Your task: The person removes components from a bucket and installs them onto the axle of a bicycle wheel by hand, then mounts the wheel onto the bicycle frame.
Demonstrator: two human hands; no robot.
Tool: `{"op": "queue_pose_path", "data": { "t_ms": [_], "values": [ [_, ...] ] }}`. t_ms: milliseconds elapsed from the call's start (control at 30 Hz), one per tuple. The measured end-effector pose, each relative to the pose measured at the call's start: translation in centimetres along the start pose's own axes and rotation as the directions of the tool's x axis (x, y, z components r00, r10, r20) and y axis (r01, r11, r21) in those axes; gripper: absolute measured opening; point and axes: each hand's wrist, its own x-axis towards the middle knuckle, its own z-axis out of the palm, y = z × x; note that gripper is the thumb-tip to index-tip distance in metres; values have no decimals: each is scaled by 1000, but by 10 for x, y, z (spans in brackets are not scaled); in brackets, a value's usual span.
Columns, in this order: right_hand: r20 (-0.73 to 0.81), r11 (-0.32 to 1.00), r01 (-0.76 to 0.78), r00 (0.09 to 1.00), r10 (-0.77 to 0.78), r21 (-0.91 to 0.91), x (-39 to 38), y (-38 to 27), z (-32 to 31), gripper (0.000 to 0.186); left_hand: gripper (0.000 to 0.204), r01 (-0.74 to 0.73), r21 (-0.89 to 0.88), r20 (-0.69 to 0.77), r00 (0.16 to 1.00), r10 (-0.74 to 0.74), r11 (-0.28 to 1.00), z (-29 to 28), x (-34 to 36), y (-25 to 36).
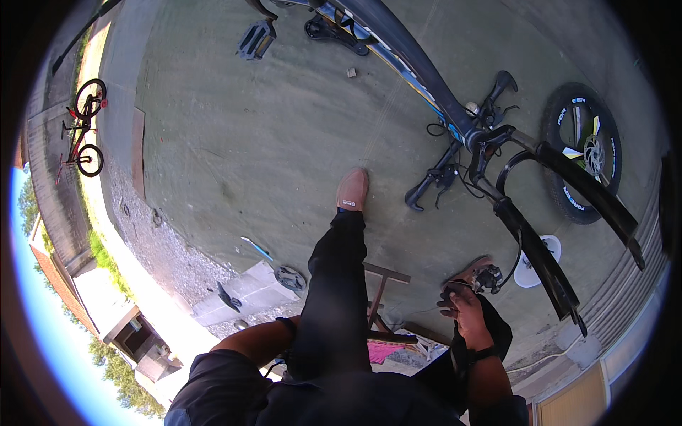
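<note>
My right hand point(465, 312) has curled fingers beside a black brake caliper point(487, 279) dangling on a cable; a thin line crosses them, and what they hold is unclear. Above hangs a black bicycle frame point(408, 60) with a two-legged front fork point(526, 263), wheel absent from it. Black handlebars point(437, 177) with brake levers hang below the frame, near the floor. My left forearm point(252, 341) comes in at lower left; its fingers are hidden behind my leg.
A fat-tyred wheel point(550, 163) and white dish point(529, 273) lie at right. My brown shoe point(353, 188) is mid-floor. A pedal point(256, 41), saddle point(229, 298) and wooden stool point(380, 284) are nearby. A red-black bicycle point(87, 99) is at far left.
</note>
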Motion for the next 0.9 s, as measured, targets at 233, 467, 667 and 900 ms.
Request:
{"op": "queue_pose_path", "data": {
  "t_ms": [233, 467, 667, 900],
  "values": [
    [46, 997, 25, 999, -28, 78, 29, -14, -28, 38, 35, 23, -5, -27, 999, -23, 1000, -26, 81, 12],
    [275, 981, 149, 945, -178, 123, 55, -29, -39, 46, 35, 73, -48, -85, 993, -77, 996, -40, 109, 4],
    [290, 963, 269, 922, -256, -7, 49, -65, -12, 36, 35, 155, -112, -162, 972, -172, 982, -44, 99, -24],
    [106, 790, 612, 784, -611, 26, 33, -104, -26, 29, 35, 233, -239, -272, 916, -295, 943, -63, 69, -75]
  ]
}}
